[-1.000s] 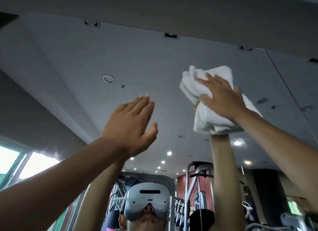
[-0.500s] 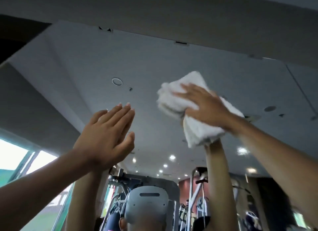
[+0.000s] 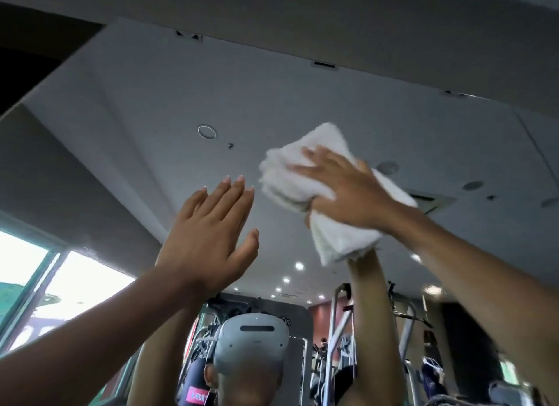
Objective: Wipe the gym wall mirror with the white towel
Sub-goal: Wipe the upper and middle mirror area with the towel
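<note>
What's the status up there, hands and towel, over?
Right hand flat, pressing white towel on mirror. Left hand open, fingers straight, holds nothing. Nothing in the way.

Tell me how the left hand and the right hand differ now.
The left hand holds nothing; the right hand presses the white towel on the mirror. The left hand's fingers lie together; the right hand's are spread. The left hand is lower than the right hand. Both are raised, fingers straight.
</note>
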Motion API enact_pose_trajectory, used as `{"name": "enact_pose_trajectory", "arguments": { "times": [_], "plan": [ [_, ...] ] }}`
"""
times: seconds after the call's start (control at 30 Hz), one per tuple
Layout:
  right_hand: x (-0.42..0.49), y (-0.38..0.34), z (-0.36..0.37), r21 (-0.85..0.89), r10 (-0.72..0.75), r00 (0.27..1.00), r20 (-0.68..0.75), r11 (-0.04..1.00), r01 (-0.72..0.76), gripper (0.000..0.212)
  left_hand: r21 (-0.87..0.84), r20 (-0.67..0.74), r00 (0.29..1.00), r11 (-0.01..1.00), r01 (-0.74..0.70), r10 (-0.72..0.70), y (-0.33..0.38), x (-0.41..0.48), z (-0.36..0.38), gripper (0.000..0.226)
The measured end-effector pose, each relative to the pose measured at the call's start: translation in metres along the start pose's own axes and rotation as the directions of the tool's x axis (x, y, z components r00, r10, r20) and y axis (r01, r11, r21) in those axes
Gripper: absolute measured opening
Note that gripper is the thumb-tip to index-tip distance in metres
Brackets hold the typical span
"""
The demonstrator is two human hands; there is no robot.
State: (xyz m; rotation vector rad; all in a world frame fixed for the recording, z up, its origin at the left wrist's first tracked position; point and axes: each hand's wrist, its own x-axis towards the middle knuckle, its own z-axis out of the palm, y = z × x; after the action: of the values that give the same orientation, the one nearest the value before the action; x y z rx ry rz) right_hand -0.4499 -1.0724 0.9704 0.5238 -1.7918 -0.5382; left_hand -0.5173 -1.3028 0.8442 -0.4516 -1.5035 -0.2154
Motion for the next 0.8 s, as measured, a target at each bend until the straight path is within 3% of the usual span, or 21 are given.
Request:
{"name": "enact_pose_trajectory", "arguments": {
  "times": [0.07, 0.13, 0.2, 0.27, 0.4, 0.47, 0.53, 0.63, 0.73, 0.8],
  "plan": [
    [0.013, 0.031, -0.006, 0.041, 0.270, 0.959, -0.090, 0.963, -0.267, 0.067, -0.018, -0.013, 0.997, 0.997, 0.071, -0.071, 0.000, 0.001, 0.000, 0.078],
    [0.038, 0.031, -0.003, 0.116, 0.589, 0.785, -0.192, 0.808, -0.578, 0.058, -0.016, -0.016, 0.993, 0.993, 0.120, -0.120, -0.001, 0.000, 0.000, 0.080],
    [0.065, 0.009, 0.003, 0.128, 0.709, 0.667, -0.230, 0.701, -0.701, 0.057, -0.013, -0.015, 0.993, 0.993, 0.120, -0.120, -0.001, -0.001, 0.000, 0.081],
    [0.079, -0.014, 0.007, 0.100, 0.650, 0.727, -0.219, 0.757, -0.646, 0.059, -0.014, 0.001, 0.993, 0.993, 0.121, -0.121, -0.001, -0.003, -0.001, 0.082],
    [0.058, -0.043, 0.008, -0.022, 0.220, 0.964, -0.152, 0.974, -0.226, 0.058, -0.021, 0.001, 0.992, 0.992, 0.127, -0.127, -0.002, -0.001, -0.002, 0.082],
    [0.030, -0.042, 0.012, -0.018, 0.000, 0.996, -0.090, 1.000, -0.002, 0.061, -0.023, 0.003, 0.991, 0.991, 0.133, -0.132, 0.001, -0.003, -0.001, 0.082],
    [0.011, -0.020, 0.008, 0.057, -0.119, 0.990, -0.079, 0.991, 0.124, 0.066, -0.024, -0.010, 0.991, 0.991, 0.135, -0.135, 0.002, -0.003, -0.002, 0.083],
    [0.020, 0.028, 0.000, 0.178, 0.018, 0.981, -0.192, 0.984, 0.016, 0.051, -0.018, -0.034, 0.991, 0.992, 0.128, -0.128, 0.003, -0.001, -0.006, 0.079],
    [0.059, 0.020, 0.004, 0.124, 0.436, 0.862, -0.260, 0.900, -0.417, 0.050, 0.027, -0.053, 0.994, 0.995, 0.095, -0.093, -0.001, 0.002, -0.009, 0.069],
    [0.083, -0.017, 0.007, 0.063, 0.557, 0.788, -0.263, 0.824, -0.562, 0.054, 0.061, -0.027, 0.999, 0.997, 0.041, -0.040, -0.010, 0.004, -0.012, 0.064]
  ]
}}
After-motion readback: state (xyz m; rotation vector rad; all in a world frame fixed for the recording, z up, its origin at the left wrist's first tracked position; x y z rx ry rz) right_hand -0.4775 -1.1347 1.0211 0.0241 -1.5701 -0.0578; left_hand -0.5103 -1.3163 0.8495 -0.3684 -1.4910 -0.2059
